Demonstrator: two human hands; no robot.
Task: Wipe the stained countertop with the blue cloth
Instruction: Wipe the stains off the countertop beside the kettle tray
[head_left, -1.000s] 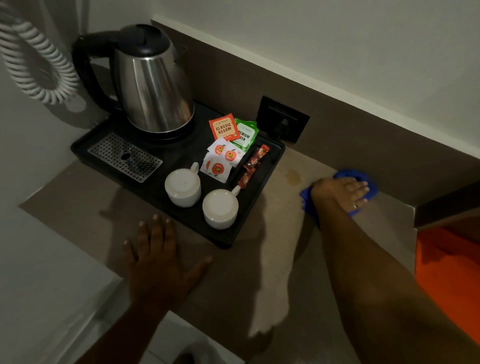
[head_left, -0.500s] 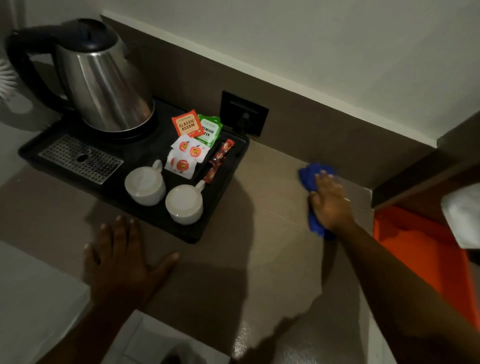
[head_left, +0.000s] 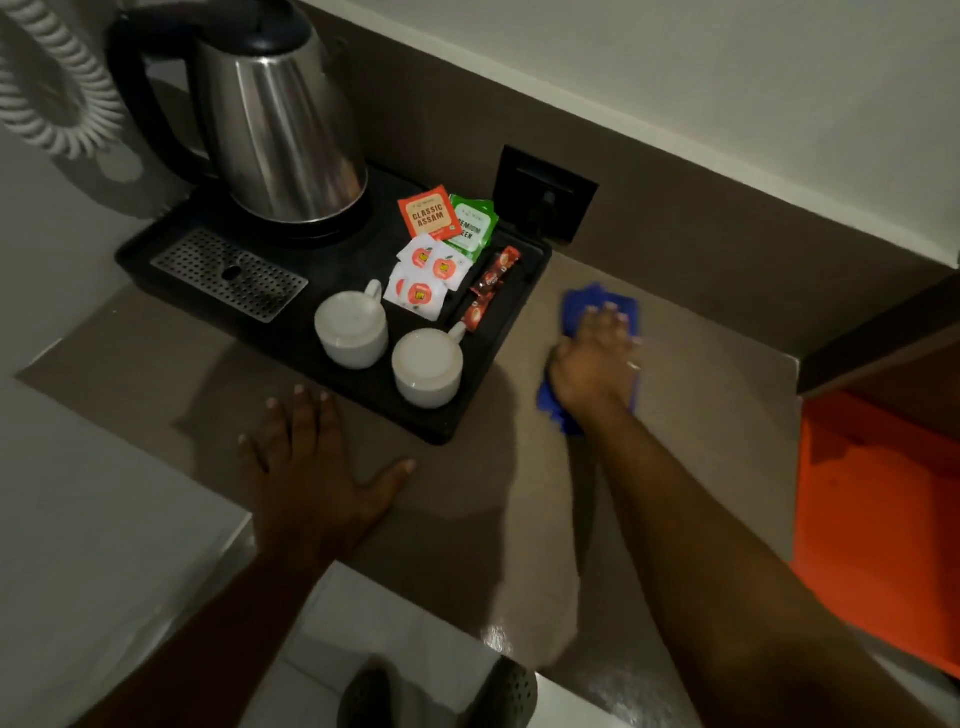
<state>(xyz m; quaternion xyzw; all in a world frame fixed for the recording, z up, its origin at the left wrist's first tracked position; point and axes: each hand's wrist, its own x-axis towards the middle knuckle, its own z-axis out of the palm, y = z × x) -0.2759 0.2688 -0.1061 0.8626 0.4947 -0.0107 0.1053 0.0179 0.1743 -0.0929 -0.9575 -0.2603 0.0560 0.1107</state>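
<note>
A brown countertop (head_left: 519, 525) lies bare between a black tray (head_left: 467, 415) and the right-hand edge. There the right hand (head_left: 597, 364), fingers spread, presses flat on the blue cloth (head_left: 582, 306) just beside the tray. The left hand (head_left: 317, 483) rests open, palm down. Two white cups (head_left: 353, 327) share the tray with one kettle (head_left: 280, 130).

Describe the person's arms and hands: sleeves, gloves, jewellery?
Both forearms are bare right down to the bottom edge of the picture: no sleeves, gloves or wristbands show. The left hand has short, pale nails and no visible ring. The right hand is motion-blurred; a small pale glint at one finger may be a ring, but that cannot be told.
</note>
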